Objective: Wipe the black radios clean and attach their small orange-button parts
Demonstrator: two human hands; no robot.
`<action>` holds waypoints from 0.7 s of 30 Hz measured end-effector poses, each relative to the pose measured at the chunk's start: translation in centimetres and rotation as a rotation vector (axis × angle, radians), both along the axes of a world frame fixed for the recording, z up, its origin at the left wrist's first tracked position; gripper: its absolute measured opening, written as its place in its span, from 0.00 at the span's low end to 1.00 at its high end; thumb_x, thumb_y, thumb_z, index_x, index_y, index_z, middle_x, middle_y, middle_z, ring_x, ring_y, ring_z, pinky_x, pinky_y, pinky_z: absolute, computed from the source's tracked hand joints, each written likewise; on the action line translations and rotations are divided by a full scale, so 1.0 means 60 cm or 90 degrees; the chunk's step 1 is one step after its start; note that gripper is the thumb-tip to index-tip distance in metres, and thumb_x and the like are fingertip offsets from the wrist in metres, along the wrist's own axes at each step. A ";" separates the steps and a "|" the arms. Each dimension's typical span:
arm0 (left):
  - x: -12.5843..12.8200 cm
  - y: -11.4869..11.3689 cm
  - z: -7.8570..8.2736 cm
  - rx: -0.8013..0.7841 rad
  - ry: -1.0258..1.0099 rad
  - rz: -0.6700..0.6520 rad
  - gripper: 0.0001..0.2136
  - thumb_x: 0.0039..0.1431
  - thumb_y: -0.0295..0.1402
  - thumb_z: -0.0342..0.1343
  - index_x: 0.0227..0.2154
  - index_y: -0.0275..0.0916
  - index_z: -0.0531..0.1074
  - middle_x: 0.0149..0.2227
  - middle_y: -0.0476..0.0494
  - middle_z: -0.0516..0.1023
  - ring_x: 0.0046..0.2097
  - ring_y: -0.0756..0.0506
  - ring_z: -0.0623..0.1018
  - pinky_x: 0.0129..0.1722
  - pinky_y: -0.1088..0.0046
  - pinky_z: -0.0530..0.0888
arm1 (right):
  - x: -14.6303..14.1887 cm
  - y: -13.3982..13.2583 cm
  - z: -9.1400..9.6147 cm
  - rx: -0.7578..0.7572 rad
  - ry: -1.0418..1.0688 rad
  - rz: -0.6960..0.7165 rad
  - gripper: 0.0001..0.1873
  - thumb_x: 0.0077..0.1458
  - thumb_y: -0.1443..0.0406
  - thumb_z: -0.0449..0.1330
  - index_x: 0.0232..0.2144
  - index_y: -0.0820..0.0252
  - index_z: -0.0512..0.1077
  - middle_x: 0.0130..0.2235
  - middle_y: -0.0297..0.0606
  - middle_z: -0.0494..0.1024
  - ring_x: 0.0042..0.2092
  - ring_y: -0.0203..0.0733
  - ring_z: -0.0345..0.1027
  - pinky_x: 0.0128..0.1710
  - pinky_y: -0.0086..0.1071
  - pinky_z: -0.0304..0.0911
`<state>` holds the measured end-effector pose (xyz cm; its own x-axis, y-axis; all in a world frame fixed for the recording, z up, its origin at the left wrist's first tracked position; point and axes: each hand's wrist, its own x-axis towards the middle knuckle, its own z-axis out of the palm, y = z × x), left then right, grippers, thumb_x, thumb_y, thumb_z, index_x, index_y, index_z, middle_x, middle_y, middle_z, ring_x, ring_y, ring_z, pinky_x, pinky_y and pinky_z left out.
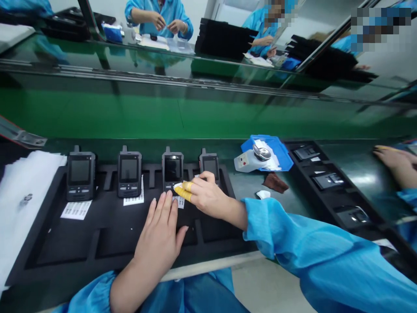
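Four handheld radios with screens and stubby antennas stand in a row in a black foam tray (71, 248). My left hand (159, 234) lies open, its fingertips at the lower edge of the third radio (173, 168). My right hand (208, 195), with yellow finger covers, pinches a small white wad (177, 186) against that radio's keypad area. Beyond this hand is the fourth radio (209, 164), partly covered by it. To the left are the second radio (129, 171) and the first radio (80, 171). Printed label sheets (76, 210) lie under the radios.
A blue bin (283, 152) holds white papers, with a white dispenser bottle (247, 161) against it. A brown cloth (275, 182) lies nearby. Another black tray (312, 182) stands right, white sheets (29, 200) left. Co-workers sit across the green partition (130, 113); another person's hand (392, 158) is far right.
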<state>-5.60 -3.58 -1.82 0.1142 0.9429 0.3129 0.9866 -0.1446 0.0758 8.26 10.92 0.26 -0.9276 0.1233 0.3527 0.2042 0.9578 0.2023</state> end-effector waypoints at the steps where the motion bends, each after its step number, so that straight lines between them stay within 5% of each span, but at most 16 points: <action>1: 0.000 0.000 0.000 0.003 0.002 0.000 0.23 0.62 0.36 0.43 0.54 0.24 0.64 0.60 0.26 0.63 0.61 0.35 0.64 0.58 0.53 0.63 | -0.005 -0.002 0.003 0.016 -0.008 0.001 0.12 0.62 0.68 0.50 0.41 0.58 0.73 0.34 0.32 0.76 0.35 0.36 0.59 0.42 0.39 0.44; 8: 0.001 0.000 0.003 -0.003 -0.027 0.014 0.20 0.61 0.35 0.45 0.52 0.27 0.67 0.59 0.28 0.65 0.60 0.34 0.65 0.57 0.52 0.64 | -0.085 0.049 0.039 0.133 0.058 -0.086 0.14 0.64 0.69 0.47 0.41 0.59 0.73 0.33 0.32 0.75 0.37 0.37 0.59 0.46 0.40 0.40; 12: 0.002 0.001 0.004 -0.009 -0.033 0.014 0.21 0.61 0.35 0.45 0.52 0.27 0.68 0.59 0.28 0.65 0.61 0.34 0.64 0.57 0.53 0.64 | -0.075 0.064 0.039 0.116 0.056 -0.124 0.14 0.64 0.68 0.47 0.39 0.58 0.73 0.33 0.33 0.75 0.38 0.37 0.59 0.46 0.41 0.40; 21: 0.000 0.000 -0.005 0.024 -0.060 0.000 0.21 0.61 0.33 0.44 0.53 0.23 0.64 0.58 0.23 0.65 0.60 0.34 0.65 0.58 0.51 0.63 | -0.011 -0.023 -0.003 0.047 0.056 -0.024 0.14 0.62 0.71 0.49 0.35 0.60 0.75 0.33 0.33 0.77 0.36 0.37 0.59 0.44 0.39 0.44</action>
